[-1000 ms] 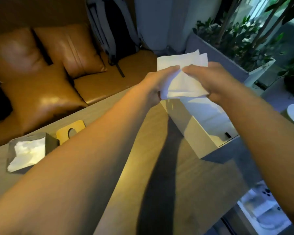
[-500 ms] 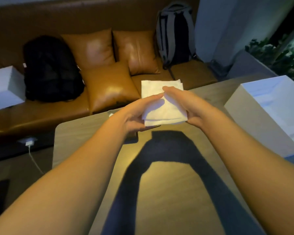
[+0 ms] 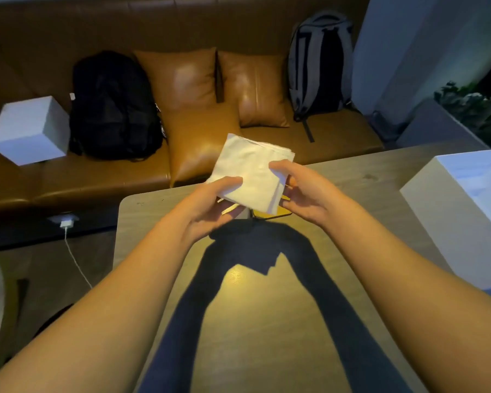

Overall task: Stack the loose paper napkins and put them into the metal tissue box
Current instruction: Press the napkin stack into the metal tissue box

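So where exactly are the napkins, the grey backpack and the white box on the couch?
napkins (image 3: 250,171): head view, middle of the top sheet of the held stack.
grey backpack (image 3: 321,66): head view, its dark front panel.
white box (image 3: 26,126): head view, its top face.

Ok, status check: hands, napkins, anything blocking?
Left hand and right hand both pinch the napkin stack, held above the table. Tissue box hidden under the stack. Yellow lid peeks out beneath.

Two bare forearms are showing, left hand (image 3: 210,205) and right hand (image 3: 304,194) wearing no sleeves, gloves, watch or rings.
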